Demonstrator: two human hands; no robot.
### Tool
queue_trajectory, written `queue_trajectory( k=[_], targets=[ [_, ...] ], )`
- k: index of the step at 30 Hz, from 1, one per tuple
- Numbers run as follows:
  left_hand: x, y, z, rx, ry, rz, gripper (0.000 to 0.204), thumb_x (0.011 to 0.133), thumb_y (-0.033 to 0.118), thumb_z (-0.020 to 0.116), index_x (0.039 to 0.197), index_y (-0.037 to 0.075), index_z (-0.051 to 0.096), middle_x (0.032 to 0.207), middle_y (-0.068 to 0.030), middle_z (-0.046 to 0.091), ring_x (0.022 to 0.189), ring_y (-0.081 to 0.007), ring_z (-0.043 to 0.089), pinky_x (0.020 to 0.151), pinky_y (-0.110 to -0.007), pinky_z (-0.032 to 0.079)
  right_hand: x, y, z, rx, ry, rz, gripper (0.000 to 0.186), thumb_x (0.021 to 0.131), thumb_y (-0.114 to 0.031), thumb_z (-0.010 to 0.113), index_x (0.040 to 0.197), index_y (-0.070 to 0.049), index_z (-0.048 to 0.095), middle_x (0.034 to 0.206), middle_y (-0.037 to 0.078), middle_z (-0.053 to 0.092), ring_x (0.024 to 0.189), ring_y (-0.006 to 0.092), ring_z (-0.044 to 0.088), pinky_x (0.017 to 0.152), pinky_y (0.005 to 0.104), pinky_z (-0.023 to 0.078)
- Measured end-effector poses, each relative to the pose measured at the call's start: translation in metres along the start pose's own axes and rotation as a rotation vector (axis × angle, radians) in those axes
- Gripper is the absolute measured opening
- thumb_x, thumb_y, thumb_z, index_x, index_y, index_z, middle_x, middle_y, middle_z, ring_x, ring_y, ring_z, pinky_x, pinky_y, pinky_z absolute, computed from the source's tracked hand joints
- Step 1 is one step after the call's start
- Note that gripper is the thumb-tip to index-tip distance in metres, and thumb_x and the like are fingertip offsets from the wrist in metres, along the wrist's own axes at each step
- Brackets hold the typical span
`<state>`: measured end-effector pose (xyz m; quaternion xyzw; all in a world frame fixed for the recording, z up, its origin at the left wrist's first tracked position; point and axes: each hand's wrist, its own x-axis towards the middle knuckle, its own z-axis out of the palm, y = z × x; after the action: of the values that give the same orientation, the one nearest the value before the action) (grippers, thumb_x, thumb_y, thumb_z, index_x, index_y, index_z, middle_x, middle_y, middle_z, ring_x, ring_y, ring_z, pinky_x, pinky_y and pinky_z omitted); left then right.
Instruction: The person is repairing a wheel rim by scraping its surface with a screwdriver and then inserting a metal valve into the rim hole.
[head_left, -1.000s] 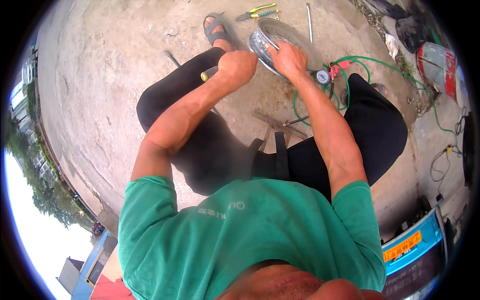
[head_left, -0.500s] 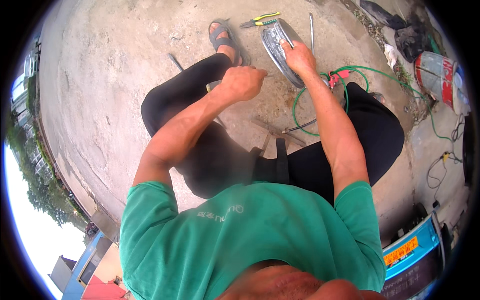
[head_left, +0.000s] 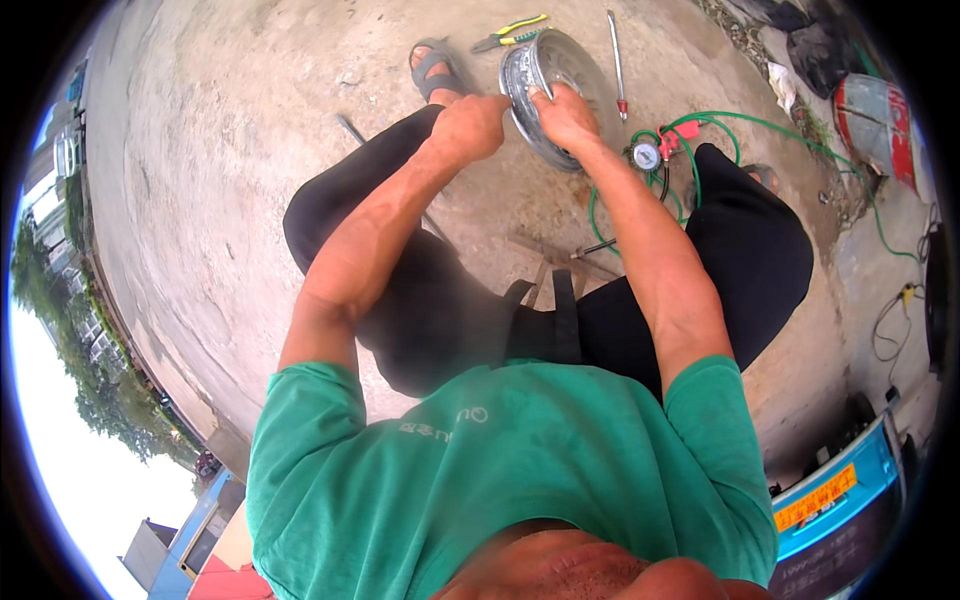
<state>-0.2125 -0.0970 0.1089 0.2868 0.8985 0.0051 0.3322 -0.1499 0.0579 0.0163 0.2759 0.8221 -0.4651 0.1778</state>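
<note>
A grey metal wheel rim (head_left: pixel 582 68) stands tilted on the ground in front of me, its side disc facing right. My right hand (head_left: pixel 567 118) grips the near edge of this rim, fingers curled over the lip. At the rim's left edge, my left hand (head_left: pixel 470 130) is closed in a fist, knuckles against or very near the metal. The screwdriver seen in that fist a moment earlier is now hidden by the hand. Just beyond the rim lie pliers (head_left: pixel 512 32) with yellow-green handles.
A long metal bar (head_left: pixel 616 65) with a red end lies right of the rim. Beside it are a pressure gauge (head_left: pixel 646 154) and a green hose (head_left: pixel 735 118). Another metal bar (head_left: pixel 350 130) lies by my left knee. A wooden stool (head_left: pixel 560 258) and a dented drum (head_left: pixel 880 130) also show.
The rim has turned to show more of its disc side. My left hand has moved up against its left edge, and the screwdriver has gone out of sight. The right hand keeps its grip.
</note>
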Motion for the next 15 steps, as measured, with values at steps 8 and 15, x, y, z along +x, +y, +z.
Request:
queue_trajectory(
  k=[8, 15],
  targets=[
    [-0.052, 0.034, 0.084, -0.131, -0.328, 0.082, 0.048, 0.095, 0.01, 0.052, 0.142, 0.017, 0.062, 0.117, -0.0269, 0.07, 0.112, -0.0411, 0.067, 0.095, -0.052, 0.054, 0.018, 0.001, -0.041, 0.244, 0.315, 0.13, 0.056, 0.103, -0.046, 0.051, 0.118, 0.006, 0.066, 0.119, 0.032, 0.068, 0.116, 0.0484, 0.063, 0.099, 0.0531, 0.048],
    [-0.02, 0.019, -0.001, -0.787, 0.012, -0.148, 0.026, 0.1, 0.019, 0.055, 0.109, -0.004, 0.064, 0.08, -0.0152, 0.071, 0.061, -0.0209, 0.07, 0.061, -0.036, 0.057, 0.006, 0.012, -0.025, 0.196, 0.124, 0.015, 0.059, 0.101, -0.045, 0.052, 0.126, 0.006, 0.064, 0.124, 0.032, 0.067, 0.119, 0.0472, 0.063, 0.104, 0.0507, 0.047]
  ],
)
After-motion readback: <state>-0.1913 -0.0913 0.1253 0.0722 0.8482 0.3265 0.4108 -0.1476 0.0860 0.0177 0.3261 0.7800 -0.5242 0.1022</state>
